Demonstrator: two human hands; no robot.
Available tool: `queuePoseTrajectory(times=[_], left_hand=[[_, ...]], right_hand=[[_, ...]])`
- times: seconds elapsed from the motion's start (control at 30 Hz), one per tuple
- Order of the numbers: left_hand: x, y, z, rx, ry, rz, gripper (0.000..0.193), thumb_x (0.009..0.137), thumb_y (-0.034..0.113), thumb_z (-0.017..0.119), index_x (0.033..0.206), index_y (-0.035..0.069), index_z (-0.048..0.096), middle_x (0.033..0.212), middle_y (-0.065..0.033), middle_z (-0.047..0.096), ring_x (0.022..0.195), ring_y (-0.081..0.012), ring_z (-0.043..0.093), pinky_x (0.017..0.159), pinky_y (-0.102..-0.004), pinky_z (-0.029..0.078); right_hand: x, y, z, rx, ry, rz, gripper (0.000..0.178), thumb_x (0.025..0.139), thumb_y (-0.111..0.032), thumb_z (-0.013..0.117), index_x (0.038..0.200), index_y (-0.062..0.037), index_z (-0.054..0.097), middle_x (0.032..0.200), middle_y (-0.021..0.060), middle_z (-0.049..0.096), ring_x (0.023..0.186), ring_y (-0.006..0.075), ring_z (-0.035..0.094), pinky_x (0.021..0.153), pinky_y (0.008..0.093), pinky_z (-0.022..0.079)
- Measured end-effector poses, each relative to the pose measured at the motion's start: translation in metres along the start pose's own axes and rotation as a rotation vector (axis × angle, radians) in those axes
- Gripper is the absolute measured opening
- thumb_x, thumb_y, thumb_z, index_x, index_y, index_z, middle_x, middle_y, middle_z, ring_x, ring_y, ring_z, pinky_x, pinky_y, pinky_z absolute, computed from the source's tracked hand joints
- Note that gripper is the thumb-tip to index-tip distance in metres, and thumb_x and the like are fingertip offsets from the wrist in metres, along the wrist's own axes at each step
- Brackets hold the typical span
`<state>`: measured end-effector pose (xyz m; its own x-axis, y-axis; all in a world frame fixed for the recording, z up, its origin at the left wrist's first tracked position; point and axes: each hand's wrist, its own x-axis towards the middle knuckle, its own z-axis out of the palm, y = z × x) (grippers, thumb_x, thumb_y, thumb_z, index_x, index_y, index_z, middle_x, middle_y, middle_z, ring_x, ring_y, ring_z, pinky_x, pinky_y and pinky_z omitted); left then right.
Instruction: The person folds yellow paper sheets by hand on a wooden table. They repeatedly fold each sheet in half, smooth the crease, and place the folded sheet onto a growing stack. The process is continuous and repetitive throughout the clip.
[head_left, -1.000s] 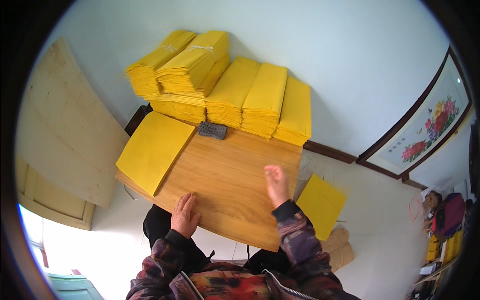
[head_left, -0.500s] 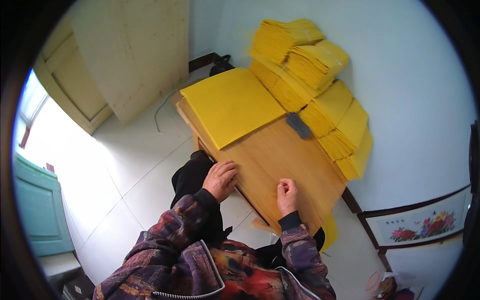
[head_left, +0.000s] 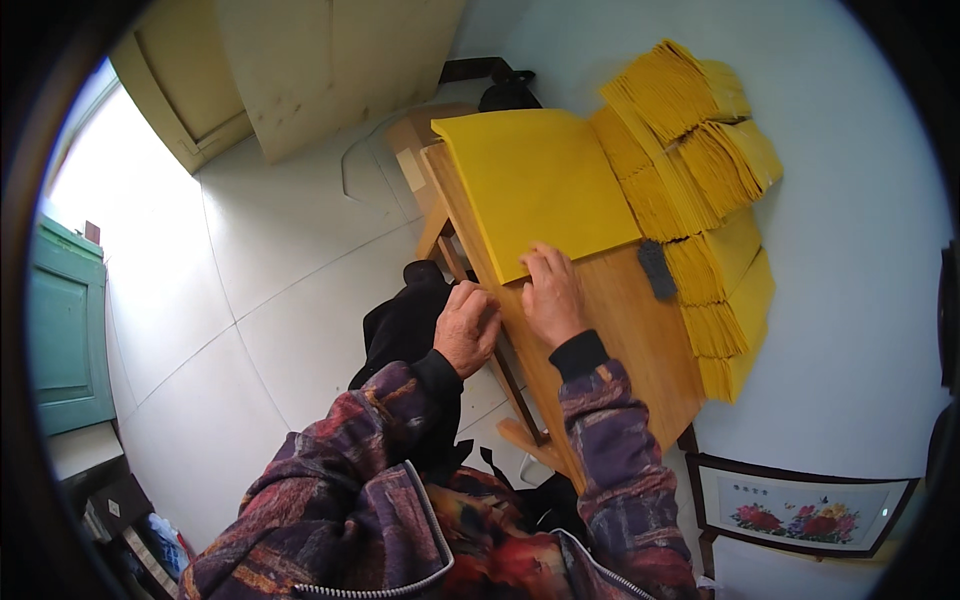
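A flat stack of yellow sheets, felt-like or paper, lies on the far part of the wooden table. My right hand is at the stack's near corner, its fingers bent together with the tips over the yellow edge. Whether they pinch a sheet is hidden, and the tips are slightly blurred. Just left of it, my left hand is closed beside the table's left edge, fingers curled inward, with nothing visible in it. A small dark grey cloth or sponge lies at the right of the stack.
Several bundles of folded yellow pieces are piled along the wall side of the table. A black object sits beyond the far end. A cardboard box stands behind the table, and a framed flower picture leans at lower right.
My right hand has moved forward and left from the bare tabletop to the yellow stack's near corner. My left hand has shifted slightly right. The view has turned, so the table appears farther right.
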<state>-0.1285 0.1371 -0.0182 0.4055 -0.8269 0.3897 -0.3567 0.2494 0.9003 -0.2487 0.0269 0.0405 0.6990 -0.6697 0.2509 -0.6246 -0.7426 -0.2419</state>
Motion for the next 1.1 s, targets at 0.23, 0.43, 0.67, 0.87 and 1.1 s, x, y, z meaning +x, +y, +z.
queuePoseTrajectory(times=[0.23, 0.43, 0.67, 0.87, 1.1], left_hand=[[0.01, -0.006, -0.003, -0.031, 0.041, -0.041, 0.022, 0.077, -0.002, 0.064, 0.097, 0.004, 0.058, 0.098, -0.0155, 0.056, 0.09, -0.0364, 0.057, 0.076, -0.0392, 0.049], [0.014, -0.008, -0.003, -0.031, 0.048, -0.009, 0.021, 0.079, -0.005, 0.061, 0.098, 0.001, 0.06, 0.098, -0.0162, 0.057, 0.09, -0.034, 0.059, 0.078, -0.0352, 0.049], [0.024, -0.007, -0.02, -0.003, 0.045, -0.125, 0.017, 0.081, -0.003, 0.06, 0.098, 0.001, 0.058, 0.094, -0.012, 0.056, 0.082, -0.0241, 0.056, 0.072, -0.0311, 0.046], [0.103, -0.002, -0.028, -0.128, 0.083, 0.005, 0.011, 0.091, 0.007, 0.059, 0.099, 0.0, 0.061, 0.08, -0.0066, 0.063, 0.076, -0.0145, 0.059, 0.072, -0.028, 0.048], [0.128, -0.055, -0.028, 0.102, 0.178, -0.158, 0.009, 0.092, 0.007, 0.059, 0.096, 0.001, 0.065, 0.074, 0.0012, 0.059, 0.07, -0.0081, 0.053, 0.064, -0.0237, 0.045]], right_hand=[[0.021, 0.019, -0.001, -0.013, -0.186, 0.021, 0.045, 0.076, 0.003, 0.057, 0.12, -0.0023, 0.056, 0.132, 0.0175, 0.052, 0.124, 0.0359, 0.048, 0.105, 0.0424, 0.039], [0.017, 0.024, 0.014, 0.059, -0.087, 0.053, 0.047, 0.071, 0.004, 0.055, 0.118, -0.0021, 0.056, 0.127, 0.0186, 0.054, 0.121, 0.0385, 0.049, 0.105, 0.0429, 0.04], [-0.027, 0.074, -0.002, 0.102, 0.26, 0.417, 0.048, 0.081, -0.005, 0.06, 0.126, 0.0032, 0.049, 0.135, 0.0234, 0.047, 0.126, 0.0417, 0.043, 0.108, 0.0448, 0.035], [-0.06, 0.144, -0.041, -0.162, 0.079, 0.782, 0.06, 0.088, -0.022, 0.062, 0.139, 0.0018, 0.041, 0.151, 0.0203, 0.03, 0.137, 0.0405, 0.029, 0.112, 0.0482, 0.029], [-0.058, 0.187, -0.026, -0.629, -0.118, 0.777, 0.052, 0.096, -0.043, 0.049, 0.136, -0.0097, 0.053, 0.152, 0.0021, 0.037, 0.141, 0.0314, 0.028, 0.11, 0.0595, 0.025]])
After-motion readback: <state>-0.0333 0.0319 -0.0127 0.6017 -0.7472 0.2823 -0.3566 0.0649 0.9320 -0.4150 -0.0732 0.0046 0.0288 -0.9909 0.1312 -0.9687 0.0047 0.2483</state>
